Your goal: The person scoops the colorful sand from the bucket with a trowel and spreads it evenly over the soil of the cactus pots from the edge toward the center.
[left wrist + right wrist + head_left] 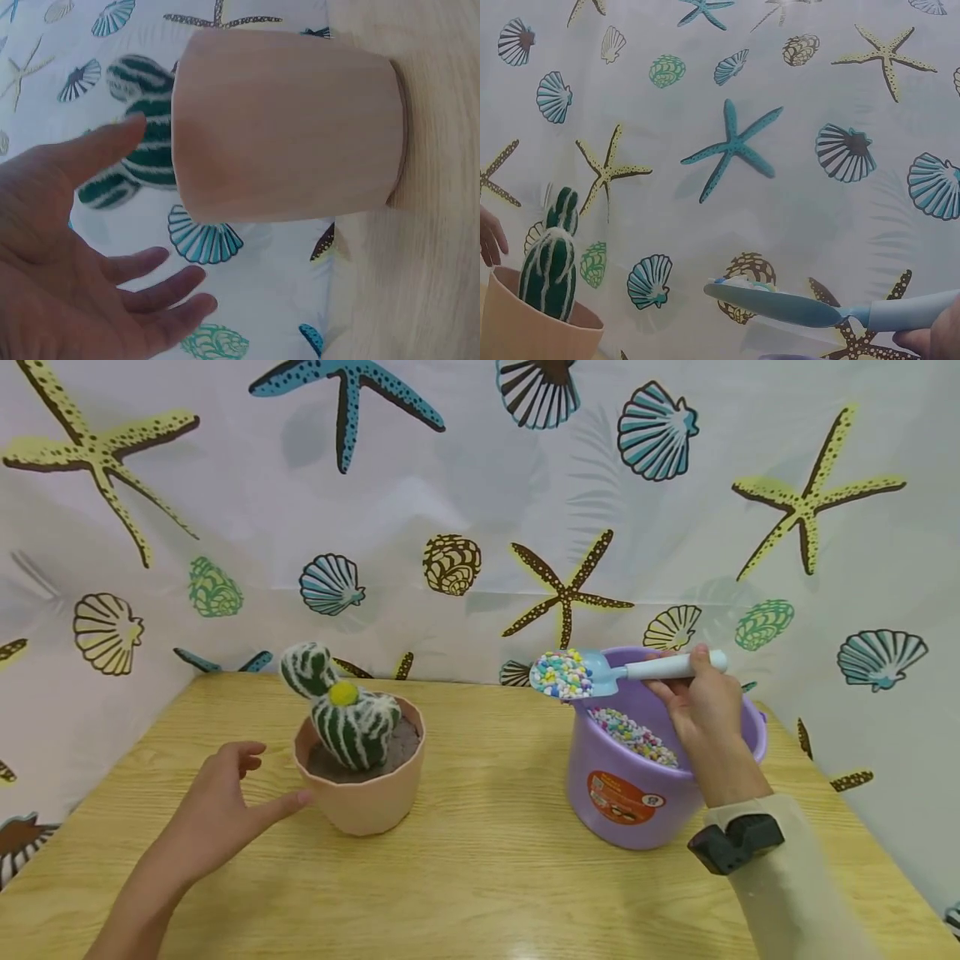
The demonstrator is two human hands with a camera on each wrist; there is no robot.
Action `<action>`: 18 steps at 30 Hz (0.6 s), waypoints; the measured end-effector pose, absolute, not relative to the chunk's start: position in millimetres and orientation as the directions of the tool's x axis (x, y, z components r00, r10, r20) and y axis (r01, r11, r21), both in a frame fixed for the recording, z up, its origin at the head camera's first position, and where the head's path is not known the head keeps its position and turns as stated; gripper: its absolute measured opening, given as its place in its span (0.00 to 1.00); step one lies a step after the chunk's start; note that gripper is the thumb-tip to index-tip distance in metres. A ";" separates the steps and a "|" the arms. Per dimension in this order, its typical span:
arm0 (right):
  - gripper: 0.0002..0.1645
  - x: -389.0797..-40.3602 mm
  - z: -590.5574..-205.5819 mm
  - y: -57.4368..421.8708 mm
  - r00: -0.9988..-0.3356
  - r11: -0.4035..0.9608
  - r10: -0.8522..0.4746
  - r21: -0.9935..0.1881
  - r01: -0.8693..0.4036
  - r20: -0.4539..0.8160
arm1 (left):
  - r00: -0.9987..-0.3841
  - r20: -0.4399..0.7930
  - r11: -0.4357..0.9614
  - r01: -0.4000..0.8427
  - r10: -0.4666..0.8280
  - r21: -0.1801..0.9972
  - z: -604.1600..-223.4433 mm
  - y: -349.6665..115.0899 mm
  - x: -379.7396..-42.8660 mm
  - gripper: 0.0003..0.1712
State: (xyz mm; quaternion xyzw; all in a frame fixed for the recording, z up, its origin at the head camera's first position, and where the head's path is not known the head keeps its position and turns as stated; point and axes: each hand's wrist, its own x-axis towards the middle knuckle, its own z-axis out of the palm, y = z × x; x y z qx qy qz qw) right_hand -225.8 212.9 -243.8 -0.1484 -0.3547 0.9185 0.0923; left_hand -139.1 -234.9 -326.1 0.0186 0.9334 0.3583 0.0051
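My right hand grips the pale handle of a light blue toy trowel above the near-left part of a purple bucket. Small multicoloured pebbles are heaped on the blade, which is roughly level in the right wrist view. More pebbles lie inside the bucket. On the left stands a peach flowerpot holding brown soil and a knitted-looking green-and-white cactus with a yellow flower. My left hand is spread beside the pot, thumb near its rim; whether it touches, I cannot tell.
The wooden table carries the pot on the left and the bucket on the right. Behind it hangs a white cloth printed with shells and starfish. A black device is strapped round the right wrist over a light sleeve.
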 end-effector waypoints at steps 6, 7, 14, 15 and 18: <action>0.22 -228.8 -246.0 193.5 -0.943 -0.727 0.257 -0.685 -0.043 -0.213 | -0.992 -0.055 0.652 0.033 0.113 0.758 -332.1 -246.1 -153.0 0.58; 0.23 -229.3 -246.1 190.4 -0.944 -0.723 0.255 -0.689 -0.042 -0.210 | -0.990 -0.053 0.634 0.041 0.128 0.772 -332.9 -246.7 -155.1 0.58; 0.23 -232.9 -245.0 176.0 -0.954 -0.729 0.220 -0.684 -0.023 -0.202 | -0.978 -0.006 0.544 0.111 0.209 0.832 -335.9 -251.4 -172.6 0.59; 0.23 -233.5 -244.9 174.4 -0.956 -0.729 0.214 -0.684 -0.019 -0.201 | -0.975 0.003 0.531 0.122 0.221 0.839 -336.0 -252.3 -174.5 0.59; 0.21 -234.3 -244.6 169.7 -0.959 -0.732 0.203 -0.681 -0.014 -0.198 | -0.963 0.031 0.497 0.165 0.267 0.852 -336.5 -254.1 -180.2 0.58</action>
